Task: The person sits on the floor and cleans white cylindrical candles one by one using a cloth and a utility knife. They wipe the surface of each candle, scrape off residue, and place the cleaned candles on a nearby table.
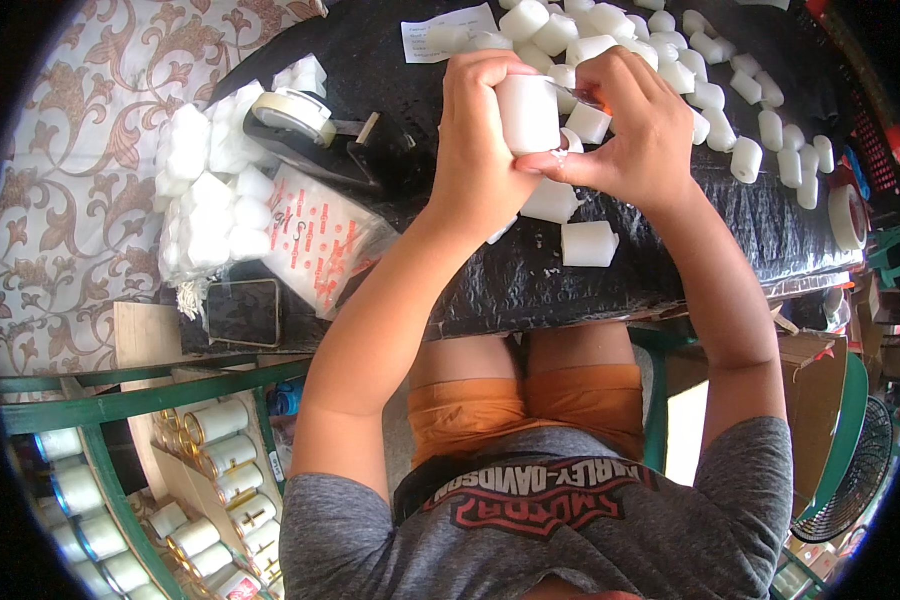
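My left hand (476,142) holds a white wax candle (529,116) upright above the black plastic-covered table. In my right hand (637,124) is a small blade (579,95), its tip at the candle's upper right rim; my right thumb rests at the candle's lower edge, with white shavings on it. A curled white piece (571,140) lies between the hands. Below them, two white candles lie on their sides, one partly behind my left hand (551,202) and one nearer the table edge (589,244). The blade's handle is mostly hidden in my fingers.
Many white candles (600,49) lie across the table's far side, near a printed paper (427,34). On the left are a tape dispenser (300,124), bagged white candles (210,187), a printed plastic packet (319,232) and a smartphone (244,312). A tape roll (847,217) stands at the right edge.
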The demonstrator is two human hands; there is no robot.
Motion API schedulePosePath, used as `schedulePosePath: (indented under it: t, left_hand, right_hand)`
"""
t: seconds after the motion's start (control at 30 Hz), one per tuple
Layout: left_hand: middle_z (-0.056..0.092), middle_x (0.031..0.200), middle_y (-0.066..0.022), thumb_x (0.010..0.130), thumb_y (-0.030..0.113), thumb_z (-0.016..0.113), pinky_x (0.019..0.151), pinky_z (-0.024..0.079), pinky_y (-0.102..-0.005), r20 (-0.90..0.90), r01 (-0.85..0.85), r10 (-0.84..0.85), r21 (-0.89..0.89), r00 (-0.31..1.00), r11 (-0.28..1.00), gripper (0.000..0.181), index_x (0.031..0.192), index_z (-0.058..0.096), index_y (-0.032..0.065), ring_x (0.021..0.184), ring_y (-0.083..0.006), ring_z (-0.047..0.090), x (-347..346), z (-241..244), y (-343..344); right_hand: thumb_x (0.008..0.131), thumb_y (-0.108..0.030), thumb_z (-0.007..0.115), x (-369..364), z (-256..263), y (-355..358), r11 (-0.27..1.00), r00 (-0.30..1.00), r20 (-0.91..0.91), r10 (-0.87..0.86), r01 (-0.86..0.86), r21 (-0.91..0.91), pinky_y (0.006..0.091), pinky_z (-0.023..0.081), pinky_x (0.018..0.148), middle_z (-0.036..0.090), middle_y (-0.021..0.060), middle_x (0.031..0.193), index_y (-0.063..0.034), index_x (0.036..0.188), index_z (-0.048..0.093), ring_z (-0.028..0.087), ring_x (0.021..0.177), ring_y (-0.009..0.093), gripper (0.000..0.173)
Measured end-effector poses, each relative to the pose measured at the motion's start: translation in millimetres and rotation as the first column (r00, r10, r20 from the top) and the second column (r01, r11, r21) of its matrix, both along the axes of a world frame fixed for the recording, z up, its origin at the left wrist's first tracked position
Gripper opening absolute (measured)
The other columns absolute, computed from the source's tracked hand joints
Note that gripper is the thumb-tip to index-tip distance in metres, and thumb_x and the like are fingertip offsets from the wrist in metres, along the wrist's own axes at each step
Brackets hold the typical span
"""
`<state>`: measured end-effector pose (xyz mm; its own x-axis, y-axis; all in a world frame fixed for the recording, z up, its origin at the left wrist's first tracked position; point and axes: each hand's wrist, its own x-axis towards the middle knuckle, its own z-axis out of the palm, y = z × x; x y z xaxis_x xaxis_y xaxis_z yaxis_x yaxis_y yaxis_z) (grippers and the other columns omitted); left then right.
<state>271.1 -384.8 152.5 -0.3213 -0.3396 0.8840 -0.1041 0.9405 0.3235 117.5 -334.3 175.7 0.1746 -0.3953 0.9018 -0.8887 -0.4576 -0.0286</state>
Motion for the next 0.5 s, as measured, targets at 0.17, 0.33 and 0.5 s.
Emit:
schedulePosePath:
  t: [0.17,0.33,0.5]
  left_hand:
    - [0.048,0.106,-0.0136,0.058,0.001,0.077,0.08,0.044,-0.0375,-0.011,0.017,-0.016,0.101,1.0,0.995,0.062,0.108,0.041,0.0046,0.094,-0.0302,0.051,-0.6,-2.9,1.7]
    - [0.05,0.102,-0.0132,0.07,0.012,0.075,0.079,0.045,-0.0351,-0.12,0.019,0.016,0.285,0.993,0.958,0.05,0.109,0.044,0.0037,0.089,-0.0279,0.054,-1.9,0.5,0.5]
    - [0.054,0.098,-0.0114,0.083,0.019,0.061,0.081,0.045,-0.0333,-0.075,0.046,-0.023,0.325,0.997,0.945,0.026,0.104,0.057,0.0041,0.09,-0.0243,0.054,3.9,5.6,-7.9]
  right_hand:
    - [0.06,-0.059,0.071,-3.1,-10.1,0.2,0.998,0.988,-0.147,0.053,-0.058,-0.025,0.0281,0.043,0.048,0.05,-0.0004,0.061,-0.0111,0.065,0.056,0.055,0.055,0.018,0.05]
    - [0.062,-0.055,0.072,-4.9,1.4,8.6,0.997,0.997,-0.053,0.053,-0.05,0.061,0.0284,0.043,0.048,0.05,0.0005,0.06,-0.0101,0.065,0.055,0.054,0.054,0.019,0.048]
    - [0.074,-0.044,0.068,-32.6,12.7,8.4,0.999,0.992,0.119,-0.033,0.037,-0.032,0.0298,0.04,0.046,0.05,0.0024,0.058,-0.0075,0.065,0.055,0.054,0.052,0.02,0.039]
